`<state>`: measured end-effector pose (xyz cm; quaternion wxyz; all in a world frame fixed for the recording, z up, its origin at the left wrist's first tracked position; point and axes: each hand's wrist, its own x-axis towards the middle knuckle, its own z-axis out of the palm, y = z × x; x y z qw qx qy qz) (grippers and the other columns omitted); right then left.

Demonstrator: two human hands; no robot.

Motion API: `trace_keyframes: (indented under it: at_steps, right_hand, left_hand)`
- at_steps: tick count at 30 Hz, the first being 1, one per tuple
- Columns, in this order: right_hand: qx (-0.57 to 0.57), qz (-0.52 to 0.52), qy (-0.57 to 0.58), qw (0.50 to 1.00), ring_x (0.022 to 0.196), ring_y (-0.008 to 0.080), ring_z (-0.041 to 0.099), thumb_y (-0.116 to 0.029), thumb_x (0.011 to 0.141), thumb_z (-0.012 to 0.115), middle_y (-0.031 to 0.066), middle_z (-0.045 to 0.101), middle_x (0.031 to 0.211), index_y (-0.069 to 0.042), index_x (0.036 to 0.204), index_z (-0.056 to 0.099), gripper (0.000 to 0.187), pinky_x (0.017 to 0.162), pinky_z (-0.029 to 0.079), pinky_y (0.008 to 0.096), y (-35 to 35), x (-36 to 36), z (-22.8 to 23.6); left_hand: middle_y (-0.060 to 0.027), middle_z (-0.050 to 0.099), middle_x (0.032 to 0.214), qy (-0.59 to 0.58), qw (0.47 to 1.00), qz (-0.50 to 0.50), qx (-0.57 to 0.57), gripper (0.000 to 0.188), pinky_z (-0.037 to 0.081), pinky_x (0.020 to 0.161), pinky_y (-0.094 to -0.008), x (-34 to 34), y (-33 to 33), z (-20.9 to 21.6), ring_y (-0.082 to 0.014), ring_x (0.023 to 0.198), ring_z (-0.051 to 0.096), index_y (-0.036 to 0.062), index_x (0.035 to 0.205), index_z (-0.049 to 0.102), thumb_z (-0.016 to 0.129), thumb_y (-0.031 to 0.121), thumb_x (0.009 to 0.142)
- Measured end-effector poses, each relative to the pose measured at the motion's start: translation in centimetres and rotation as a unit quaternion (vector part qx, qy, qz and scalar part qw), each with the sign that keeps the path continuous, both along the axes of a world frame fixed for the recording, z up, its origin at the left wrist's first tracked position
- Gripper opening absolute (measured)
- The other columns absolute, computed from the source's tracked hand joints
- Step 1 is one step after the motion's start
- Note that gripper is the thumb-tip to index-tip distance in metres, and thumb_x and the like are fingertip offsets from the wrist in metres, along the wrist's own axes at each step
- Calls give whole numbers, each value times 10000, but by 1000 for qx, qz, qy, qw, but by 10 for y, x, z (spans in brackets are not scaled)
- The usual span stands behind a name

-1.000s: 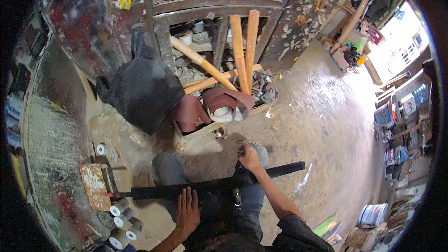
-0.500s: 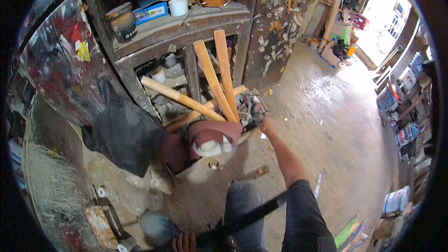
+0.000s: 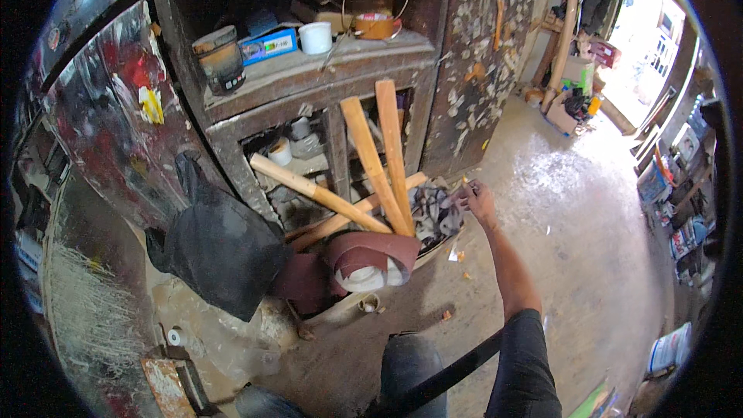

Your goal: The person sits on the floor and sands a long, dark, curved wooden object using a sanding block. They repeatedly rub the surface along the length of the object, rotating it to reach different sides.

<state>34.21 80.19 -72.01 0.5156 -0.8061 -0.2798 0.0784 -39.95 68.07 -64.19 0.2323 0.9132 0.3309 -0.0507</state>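
Observation:
My right hand point(image 3: 474, 198) reaches forward, its arm in a dark sleeve, to a heap of grey rags point(image 3: 435, 215) at the foot of a wooden cabinet. Its fingers are bunched together, pinching the right edge of the rags. Two flat wooden slats point(image 3: 377, 161) and a round wooden pole point(image 3: 313, 192) lean out of the cabinet just left of the rags. A roll of red-brown sandpaper point(image 3: 368, 258) lies below them. A long black bar point(image 3: 449, 374) lies across my lap. My left hand is out of view.
The cabinet shelf point(image 3: 309, 70) carries a tin can point(image 3: 220, 59), a blue box point(image 3: 267, 45), a white cup point(image 3: 315, 36) and a copper pot point(image 3: 376, 24). A black bag point(image 3: 220, 246) slumps at the left. The concrete floor point(image 3: 573, 217) runs right toward a bright doorway.
My right hand left the black bar on my lap and stretched forward to the rags. My left hand, seen low before, has dropped out of view. The view has tilted up toward the cabinet.

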Motion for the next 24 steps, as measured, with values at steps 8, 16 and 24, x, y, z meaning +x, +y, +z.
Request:
trace_keyframes:
  at_steps: [8,16,24]
  right_hand:
    - [47,1,5,999,723,186,714,-150,970,664,124,710,806,29,928,623,188,624,592,307,-41,-76,132]
    - [74,52,-18,996,900,159,696,37,922,671,124,718,1030,45,1049,623,136,769,584,307,-111,-291,211]
    - [105,117,145,977,980,159,686,4,809,823,131,708,1169,22,1112,663,343,832,550,278,-133,-434,241]
  left_hand:
    - [-215,535,1424,-58,946,88,-307,806,382,1114,-463,12,89,-2,-362,1335,490,15,1490,432,772,398,867]
    - [-190,497,1448,-353,692,191,-600,608,448,1094,-456,132,131,28,-315,1335,521,61,1472,370,665,204,960]
    - [-135,480,1460,-450,577,140,-667,692,518,1026,-459,215,146,110,-294,1267,573,197,1582,182,559,100,1009]
